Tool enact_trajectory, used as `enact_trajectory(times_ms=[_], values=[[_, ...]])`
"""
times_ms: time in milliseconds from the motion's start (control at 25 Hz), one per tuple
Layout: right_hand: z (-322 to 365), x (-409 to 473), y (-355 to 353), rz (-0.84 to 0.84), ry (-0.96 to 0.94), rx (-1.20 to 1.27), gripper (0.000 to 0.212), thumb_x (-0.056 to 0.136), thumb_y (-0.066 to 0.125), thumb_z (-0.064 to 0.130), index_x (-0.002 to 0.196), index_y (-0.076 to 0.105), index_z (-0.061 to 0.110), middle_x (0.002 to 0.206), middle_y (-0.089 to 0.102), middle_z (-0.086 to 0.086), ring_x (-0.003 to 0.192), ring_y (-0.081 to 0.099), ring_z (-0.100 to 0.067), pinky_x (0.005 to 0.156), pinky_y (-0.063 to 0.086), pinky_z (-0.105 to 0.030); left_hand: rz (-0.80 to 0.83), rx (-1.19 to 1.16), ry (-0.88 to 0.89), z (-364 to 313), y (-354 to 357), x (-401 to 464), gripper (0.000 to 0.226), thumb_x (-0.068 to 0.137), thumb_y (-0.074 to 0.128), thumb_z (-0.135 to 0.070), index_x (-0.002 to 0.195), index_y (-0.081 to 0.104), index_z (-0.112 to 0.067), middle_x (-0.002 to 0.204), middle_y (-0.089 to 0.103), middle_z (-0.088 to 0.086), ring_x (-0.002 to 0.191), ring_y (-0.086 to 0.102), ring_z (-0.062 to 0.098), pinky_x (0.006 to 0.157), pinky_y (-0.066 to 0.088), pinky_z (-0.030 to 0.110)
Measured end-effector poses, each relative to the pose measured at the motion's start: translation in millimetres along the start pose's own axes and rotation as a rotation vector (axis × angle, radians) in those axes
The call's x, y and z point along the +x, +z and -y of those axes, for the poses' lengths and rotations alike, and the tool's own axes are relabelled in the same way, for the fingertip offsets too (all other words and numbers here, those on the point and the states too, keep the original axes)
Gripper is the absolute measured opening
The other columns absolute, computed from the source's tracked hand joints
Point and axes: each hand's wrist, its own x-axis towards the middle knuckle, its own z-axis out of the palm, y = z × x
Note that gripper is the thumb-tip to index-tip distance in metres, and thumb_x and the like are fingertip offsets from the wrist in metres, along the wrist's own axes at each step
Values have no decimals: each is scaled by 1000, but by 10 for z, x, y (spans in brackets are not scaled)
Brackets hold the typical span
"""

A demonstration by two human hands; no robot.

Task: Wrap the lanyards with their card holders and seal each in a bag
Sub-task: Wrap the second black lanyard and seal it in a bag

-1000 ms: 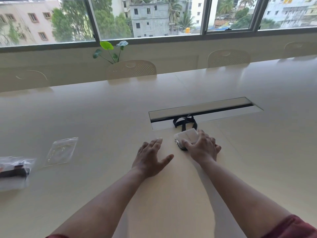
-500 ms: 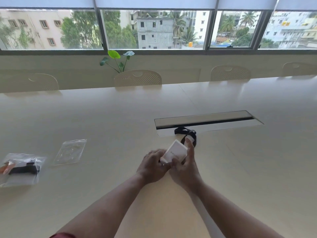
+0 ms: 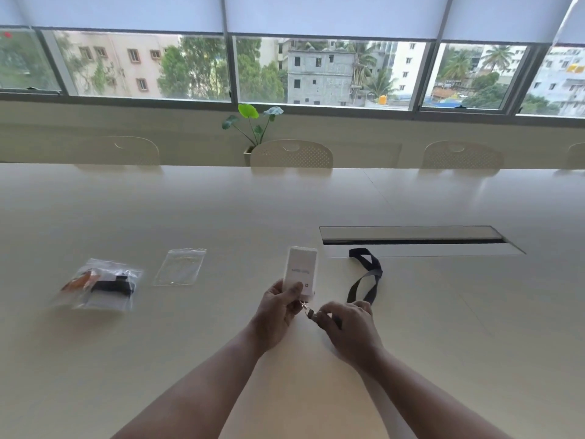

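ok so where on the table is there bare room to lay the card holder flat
Bare table lies right of the black lanyard and below the cable slot. A narrower gap sits between the empty bag and the card holder. The far left is crowded by the filled bag. Both hands take up the near centre.

Large pale cream table (image 3: 158,359) fills near and middle field. Long rectangular cable-access hatch (image 3: 411,240) recessed in tabletop, right of centre, with dark slot along its length. Three cream perforated-back chairs at far edge: left chair (image 3: 126,150), centre chair (image 3: 291,153), right chair (image 3: 462,155). Small green broad-leaved plant (image 3: 253,122) in pale pot just left of centre chair. Wide window band (image 3: 316,71) along far wall, white roller blinds (image 3: 332,14) lowered partway; buildings, trees beyond glass.
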Motion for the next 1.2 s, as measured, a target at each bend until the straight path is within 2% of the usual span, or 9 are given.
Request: enact_trajectory(times_ms=[80, 240, 360, 440, 640, 840, 920, 1080, 1200], values=[[147, -25, 54, -29, -35, -8, 17, 82, 53, 47, 74, 59, 33, 60, 51, 21, 67, 51, 2, 87, 37, -38, -44, -144, -43, -65, -106, -79, 17, 96, 63, -6, 113, 62, -5, 84, 66, 10, 67, 60, 17, 59, 51, 24], [604, 8, 210, -76, -8, 183, 28, 80, 56, 59, 98, 61, 38, 94, 62, 29, 89, 57, 9, 93, 32, -27, 24, -99, -13, -224, -203, -230, 29, 85, 75, -10, 112, 69, -3, 85, 69, 10, 70, 64, 19, 66, 54, 29], [931, 73, 282, -90, 23, 457, 27, 87, 59, 60, 87, 53, 33, 77, 64, 21, 70, 61, -3, 65, 48, -23, 118, -99, 53, -385, -268, -303, 21, 87, 75, -7, 108, 75, -4, 97, 73, 16, 84, 72, 27, 76, 60, 36], [1046, 114, 292, -99, 23, 526, 23, 92, 61, 49, 84, 52, 29, 76, 63, 16, 61, 57, -7, 50, 45, -21, 118, -79, 84, -500, -308, -358, 16, 87, 74, -5, 102, 79, -8, 98, 74, 16, 84, 73, 26, 73, 60, 34], [1160, 219, 241, -115, -56, 497, 16, 92, 48, 20, 76, 49, 22, 66, 54, 6, 65, 52, -15, 58, 42, -35, 18, -55, 131, -677, -325, -472, 19, 76, 73, -6, 92, 75, -16, 91, 65, 11, 79, 63, 20, 64, 50, 25], [1070, 305, 84, -116, -154, 402, 24, 92, 54, 40, 71, 50, 29, 66, 50, 15, 60, 47, -8, 55, 36, -22, -28, -154, 134, -720, -385, -520, 21, 87, 72, 2, 107, 69, -4, 97, 72, 12, 85, 72, 22, 66, 59, 27], [1072, 298, 110, -66, -110, 504, 36, 95, 56, 40, 67, 44, 22, 59, 41, 12, 55, 36, -7, 53, 31, -25, -31, -123, 118, -711, -391, -537, 21, 83, 77, 0, 104, 73, -6, 98, 73, 12, 86, 73, 22, 67, 59, 27], [1079, 321, 40, -4, 42, 692, 26, 96, 57, 34, 75, 57, 19, 63, 50, 8, 56, 42, -12, 55, 37, -30, -94, -167, 66, -727, -469, -528, 28, 82, 82, -19, 105, 68, -15, 91, 70, 8, 75, 68, 19, 59, 55, 24], [1085, 339, -88, 76, 139, 815, 26, 101, 59, 25, 75, 63, 22, 62, 51, 7, 49, 41, -12, 48, 37, -26, -15, -128, -13, -806, -551, -563, 21, 78, 81, -15, 99, 74, -16, 88, 68, 8, 72, 67, 18, 59, 55, 23]])
